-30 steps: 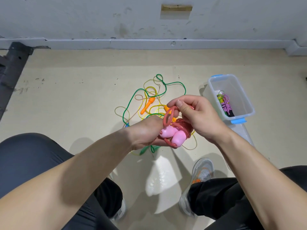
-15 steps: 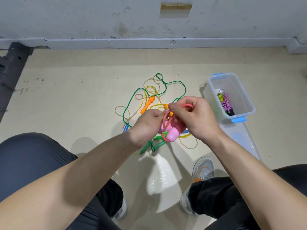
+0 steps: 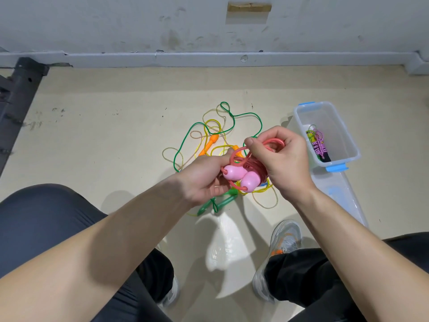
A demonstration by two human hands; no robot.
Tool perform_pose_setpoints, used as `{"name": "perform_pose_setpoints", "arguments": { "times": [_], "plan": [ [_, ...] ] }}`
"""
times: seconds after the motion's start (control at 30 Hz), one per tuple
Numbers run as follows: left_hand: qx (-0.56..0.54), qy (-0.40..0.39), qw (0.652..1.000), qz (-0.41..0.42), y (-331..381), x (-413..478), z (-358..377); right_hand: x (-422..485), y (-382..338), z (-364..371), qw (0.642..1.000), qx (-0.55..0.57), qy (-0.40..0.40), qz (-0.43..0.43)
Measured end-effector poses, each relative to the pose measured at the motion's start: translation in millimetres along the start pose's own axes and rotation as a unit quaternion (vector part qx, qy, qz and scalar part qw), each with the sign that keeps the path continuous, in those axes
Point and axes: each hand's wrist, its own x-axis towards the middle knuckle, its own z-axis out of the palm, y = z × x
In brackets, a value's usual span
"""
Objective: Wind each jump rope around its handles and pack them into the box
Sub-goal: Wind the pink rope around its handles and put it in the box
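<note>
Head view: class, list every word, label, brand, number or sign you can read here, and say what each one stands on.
No text here can be read.
Yellow-green bundle in the clear box: dark marks, perhaps print, too small and blurred to read.
Grey shoe: orange patches, no legible letters.
Pink handles and red rope: no print visible.
</note>
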Motion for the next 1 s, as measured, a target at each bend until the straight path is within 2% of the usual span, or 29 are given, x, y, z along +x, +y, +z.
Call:
{"name": "perform_pose_setpoints", "arguments": {
  "times": [0.3, 0.57, 0.77, 1.0],
  "plan": [
    [-0.026, 0.052, 0.998, 0.024, -7.5, 8.6, 1.9, -0.3, 2.0, 2.2, 0.999, -0.033, -0.002, -0.024],
    [0.005, 0.105, 0.991, 0.078, -11.5, 4.6, 9.6, 2.3, 4.6, 3.4, 0.993, -0.093, -0.051, -0.041],
    [0.058, 0.134, 0.984, 0.1, -16.9, 5.8, 8.0, 7.2, 7.0, 0.5, 0.985, -0.117, -0.121, -0.036],
    [0.055, 0.134, 0.985, 0.095, -20.6, 7.3, 6.1, 10.2, 5.3, -2.2, 0.964, -0.196, -0.164, -0.069]
  ]
}}
